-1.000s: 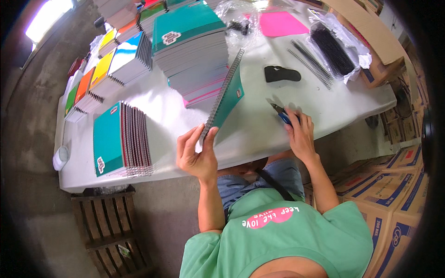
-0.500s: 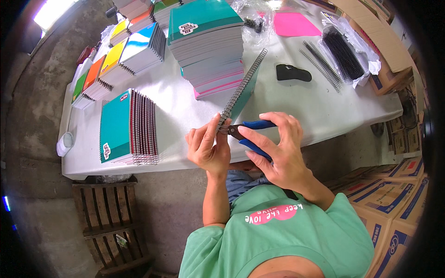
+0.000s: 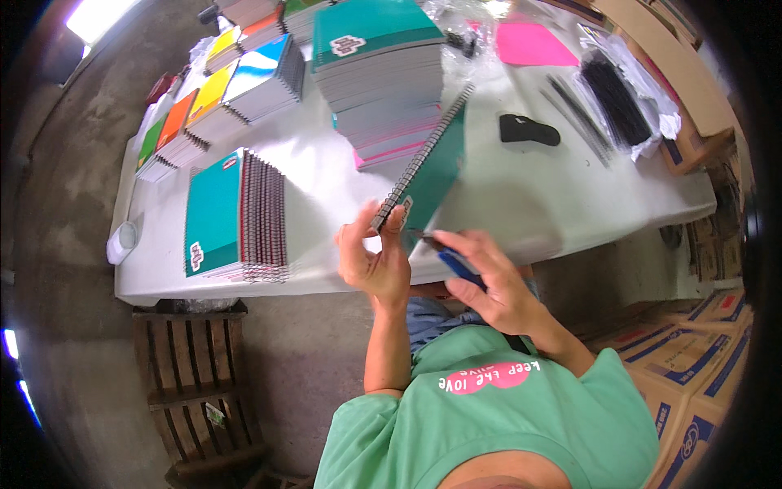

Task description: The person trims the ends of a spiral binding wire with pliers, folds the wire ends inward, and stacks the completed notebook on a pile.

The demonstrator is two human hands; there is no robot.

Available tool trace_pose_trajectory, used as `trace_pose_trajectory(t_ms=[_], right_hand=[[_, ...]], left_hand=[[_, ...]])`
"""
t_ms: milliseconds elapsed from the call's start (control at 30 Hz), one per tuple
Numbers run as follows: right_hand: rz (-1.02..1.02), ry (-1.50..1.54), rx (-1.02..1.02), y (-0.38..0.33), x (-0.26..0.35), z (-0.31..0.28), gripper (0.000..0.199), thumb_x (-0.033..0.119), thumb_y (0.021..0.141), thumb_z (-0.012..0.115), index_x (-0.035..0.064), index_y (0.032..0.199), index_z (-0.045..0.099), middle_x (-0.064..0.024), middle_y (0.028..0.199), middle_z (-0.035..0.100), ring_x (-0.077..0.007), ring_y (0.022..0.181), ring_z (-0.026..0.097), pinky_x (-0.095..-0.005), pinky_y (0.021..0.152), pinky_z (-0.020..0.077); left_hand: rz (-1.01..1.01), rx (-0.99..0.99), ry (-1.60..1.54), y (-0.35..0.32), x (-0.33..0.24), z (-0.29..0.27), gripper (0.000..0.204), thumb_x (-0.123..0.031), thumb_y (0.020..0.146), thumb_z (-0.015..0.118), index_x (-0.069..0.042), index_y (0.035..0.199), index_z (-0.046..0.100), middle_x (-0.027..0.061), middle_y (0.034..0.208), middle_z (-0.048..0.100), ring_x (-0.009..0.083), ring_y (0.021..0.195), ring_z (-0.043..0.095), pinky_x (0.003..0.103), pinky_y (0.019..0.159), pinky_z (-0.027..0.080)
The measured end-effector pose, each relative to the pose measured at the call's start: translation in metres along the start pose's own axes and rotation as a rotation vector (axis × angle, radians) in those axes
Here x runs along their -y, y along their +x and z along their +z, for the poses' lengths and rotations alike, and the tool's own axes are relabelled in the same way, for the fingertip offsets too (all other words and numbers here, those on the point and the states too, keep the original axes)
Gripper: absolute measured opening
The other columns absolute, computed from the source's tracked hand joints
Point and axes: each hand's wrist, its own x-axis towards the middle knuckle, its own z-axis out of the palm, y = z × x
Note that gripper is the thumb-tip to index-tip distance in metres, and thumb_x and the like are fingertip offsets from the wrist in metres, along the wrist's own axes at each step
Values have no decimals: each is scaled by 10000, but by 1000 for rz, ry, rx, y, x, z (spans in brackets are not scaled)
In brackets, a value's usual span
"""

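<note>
My left hand (image 3: 376, 259) pinches the near end of a teal spiral notebook (image 3: 440, 173), which is held on edge with its wire coil facing up and slanting away from me. Closed around blue-handled pliers (image 3: 461, 266), my right hand (image 3: 498, 281) is just right of the notebook's near end. The pliers' dark jaws look apart from the coil, though motion blurs them. Left of my hands lies a stack of teal spiral notebooks (image 3: 216, 213) with their coils showing along one side.
Behind the held notebook rises a tall pile of teal-covered books (image 3: 379, 73). A black pouch-like piece (image 3: 529, 130), loose coils (image 3: 578, 118) and a bundle of black coils (image 3: 615, 102) lie right on the white table (image 3: 326, 196). Cardboard boxes (image 3: 680, 350) stand at lower right, a wooden crate (image 3: 191, 350) at lower left.
The pliers have come off the coil's near end and moved slightly right and down, their handles closer together. The notebook has turned, showing more of its teal cover.
</note>
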Motion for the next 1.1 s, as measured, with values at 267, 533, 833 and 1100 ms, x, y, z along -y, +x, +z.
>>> trace_pose_trajectory(t_ms=[267,533,833,1100], right_hand=[[20,-954,-434,-29,-86,-61,460,315,923,511,126,1339,457,-196,1256,399,-347,1138,410,-469,987,291],[306,-1037,-353,2,-124,-83,412,340,943,472,230,1339,446,-123,1365,379,-308,1269,361,-624,1015,146],[-433,-375,100,50,53,-35,527,262,810,689,22,1247,517,-135,1175,574,-289,1076,556,-343,896,435],[-235,419,320,142,61,31,392,48,797,677,27,1165,543,-86,1054,634,-184,926,624,-308,738,531]], left_hand=[[-312,-209,-511,15,3,-28,549,-99,896,596,-15,1350,298,85,832,642,103,731,601,208,694,480],[-22,-212,-329,31,-15,-58,529,-63,887,575,-28,1309,258,52,782,522,71,593,397,183,534,315],[125,193,-416,38,-42,-88,347,-75,775,738,-31,1035,512,86,717,614,175,628,596,281,594,515],[199,-555,150,69,-24,-173,488,-418,973,381,36,1137,457,123,1047,556,250,1018,556,369,937,450]])
